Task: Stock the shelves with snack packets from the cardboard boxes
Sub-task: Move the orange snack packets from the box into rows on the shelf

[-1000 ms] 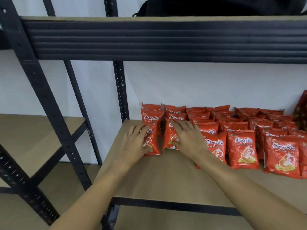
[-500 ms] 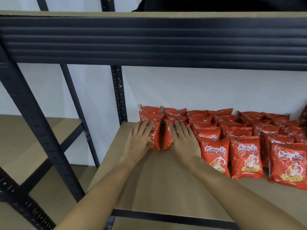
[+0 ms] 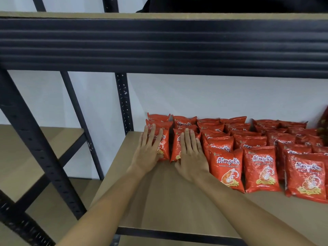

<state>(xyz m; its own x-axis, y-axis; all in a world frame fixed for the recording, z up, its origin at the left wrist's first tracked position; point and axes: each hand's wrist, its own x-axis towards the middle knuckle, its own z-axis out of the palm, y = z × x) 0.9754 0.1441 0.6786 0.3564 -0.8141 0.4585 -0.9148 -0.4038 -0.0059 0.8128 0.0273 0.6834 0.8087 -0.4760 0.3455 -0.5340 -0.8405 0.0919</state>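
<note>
At the far left stands a black metal post (image 3: 26,132) of the rack, and behind it a lower wooden side shelf (image 3: 35,148) is seen. The main shelf (image 3: 159,201), a brown board, begins to the right of this post, under a wide dark beam (image 3: 159,45) that carries the upper level.

The left hand (image 3: 148,150) lies flat, with straight fingers a little apart, on the front of the leftmost red snack packet (image 3: 164,144), which stands at the left end of the rows. It presses the packet and does not grip it. Just beside it, the right hand (image 3: 190,154) lies in the same way, fingers straight and close together, on the second packet (image 3: 176,148). The two packets stand next to each other with a narrow dark gap between them, and more packets stand directly behind them.

To the right, the rows of red prawn cracker packets (image 3: 260,167) continue along the shelf up to the white wall (image 3: 213,96). The front packets there lean back on those behind. At the right edge something dark red (image 3: 324,125) shows, too cut off to identify.
</note>
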